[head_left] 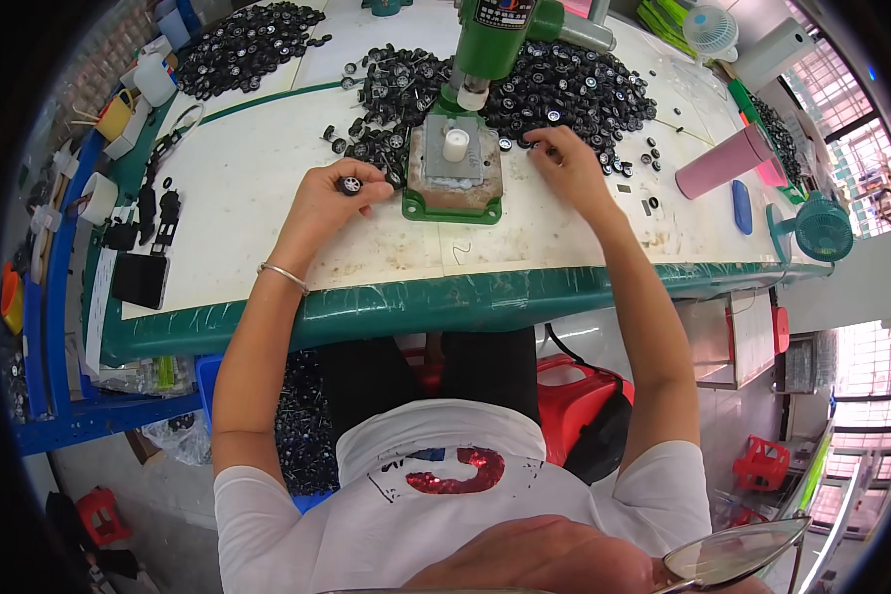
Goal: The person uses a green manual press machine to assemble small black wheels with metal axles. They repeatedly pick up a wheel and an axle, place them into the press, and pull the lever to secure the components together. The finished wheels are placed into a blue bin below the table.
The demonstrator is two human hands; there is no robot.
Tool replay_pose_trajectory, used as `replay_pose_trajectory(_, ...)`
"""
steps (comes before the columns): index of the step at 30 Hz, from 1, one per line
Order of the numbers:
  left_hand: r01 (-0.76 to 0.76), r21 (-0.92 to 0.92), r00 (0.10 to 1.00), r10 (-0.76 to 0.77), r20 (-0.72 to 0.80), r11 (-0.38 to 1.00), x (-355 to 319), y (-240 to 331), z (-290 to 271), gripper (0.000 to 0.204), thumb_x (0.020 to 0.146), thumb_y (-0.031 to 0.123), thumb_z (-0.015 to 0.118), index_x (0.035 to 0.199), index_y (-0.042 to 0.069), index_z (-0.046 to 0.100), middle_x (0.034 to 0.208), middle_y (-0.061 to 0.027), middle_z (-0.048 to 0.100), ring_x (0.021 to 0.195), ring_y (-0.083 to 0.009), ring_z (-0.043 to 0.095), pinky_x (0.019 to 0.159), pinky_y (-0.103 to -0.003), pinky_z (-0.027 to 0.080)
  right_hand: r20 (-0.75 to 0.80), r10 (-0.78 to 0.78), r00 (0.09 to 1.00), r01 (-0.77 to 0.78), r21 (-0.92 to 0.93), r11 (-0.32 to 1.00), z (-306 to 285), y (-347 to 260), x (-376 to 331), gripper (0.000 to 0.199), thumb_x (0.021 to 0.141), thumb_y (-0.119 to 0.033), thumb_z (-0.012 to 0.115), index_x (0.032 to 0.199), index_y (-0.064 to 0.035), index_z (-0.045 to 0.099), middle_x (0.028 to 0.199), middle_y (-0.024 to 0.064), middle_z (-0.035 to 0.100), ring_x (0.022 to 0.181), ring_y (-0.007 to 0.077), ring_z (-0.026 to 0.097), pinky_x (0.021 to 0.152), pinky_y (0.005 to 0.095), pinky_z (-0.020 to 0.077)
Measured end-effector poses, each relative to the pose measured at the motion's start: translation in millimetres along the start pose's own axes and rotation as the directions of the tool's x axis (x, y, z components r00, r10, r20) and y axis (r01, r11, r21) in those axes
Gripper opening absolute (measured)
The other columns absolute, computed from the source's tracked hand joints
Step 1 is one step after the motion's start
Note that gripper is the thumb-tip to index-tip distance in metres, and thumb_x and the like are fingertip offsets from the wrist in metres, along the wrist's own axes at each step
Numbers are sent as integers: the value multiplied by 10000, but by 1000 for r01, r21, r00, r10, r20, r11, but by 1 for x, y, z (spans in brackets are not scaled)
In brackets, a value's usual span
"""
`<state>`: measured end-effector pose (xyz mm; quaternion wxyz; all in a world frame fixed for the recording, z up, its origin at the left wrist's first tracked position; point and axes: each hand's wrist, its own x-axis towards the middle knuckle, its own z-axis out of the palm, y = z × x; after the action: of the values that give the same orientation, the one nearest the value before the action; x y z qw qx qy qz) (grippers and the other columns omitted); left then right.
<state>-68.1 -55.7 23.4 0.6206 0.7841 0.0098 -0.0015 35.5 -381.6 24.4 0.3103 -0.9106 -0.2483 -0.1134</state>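
Note:
My left hand (329,203) is closed, pinching a small black toy wheel (349,185) with a silver hub, just left of the press. In the middle of the table stands a green bench press (490,45). Its ram hangs over a white round holder (455,146) on a grey metal plate (433,158). To the right of that plate, my right hand (571,173) is bent with fingertips together at the edge of a wheel heap (589,94). Something dark shows between those fingers, too small to make out.
More wheels lie in a heap at far left (247,45) and beside the press (396,84). At right are a pink tumbler (725,161), a blue case (742,207) and a green fan (822,226). A black box (140,280) sits near the left edge. A blue bin (208,386) of small parts stands below.

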Motion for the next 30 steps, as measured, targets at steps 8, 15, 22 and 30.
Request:
replay_pose_trajectory(8, 132, -366, 984, -168, -66, 921, 1, 19, -7, 262, 822, 88, 717, 1039, -34, 635, 815, -74, 669, 653, -66, 586, 452, -168, 357, -31, -92, 995, 80, -277, 958, 25, -27, 3, 208, 861, -219, 626, 1053, -139, 637, 939, 50, 573, 749, 272, 629, 625, 385, 492)
replay_pose_trajectory(15, 46, -513, 996, -76, -37, 857, 19, 31, 15, 325, 828, 49, 701, 1112, -58, 584, 968, -150, 688, 757, -114, 648, 483, -176, 395, 12, 205, 979, -173, 586, 791, 15, -48, 16, 189, 915, -151, 610, 1047, -20, 648, 811, 29, 649, 673, 67, 561, 590, 228, 470)
replay_pose_trajectory(22, -102, -550, 993, 56, -100, 829, 37, 30, 46, 286, 838, 70, 703, 1060, -82, 606, 886, -128, 695, 706, -91, 628, 474, -180, 379, 122, 139, 983, -184, 582, 792, 26, -96, 27, 243, 895, -191, 644, 1024, 15, 652, 831, 47, 660, 698, 82, 578, 615, 246, 467)
replay_pose_trajectory(30, -98, -474, 992, 46, -121, 875, 32, 23, 41, 205, 832, 93, 709, 993, -26, 669, 776, -55, 670, 596, -51, 537, 473, -176, 355, 283, 274, 919, -391, 746, 539, 24, -86, 22, 226, 906, -174, 640, 1041, 7, 644, 675, -30, 518, 538, 34, 410, 481, 207, 316)
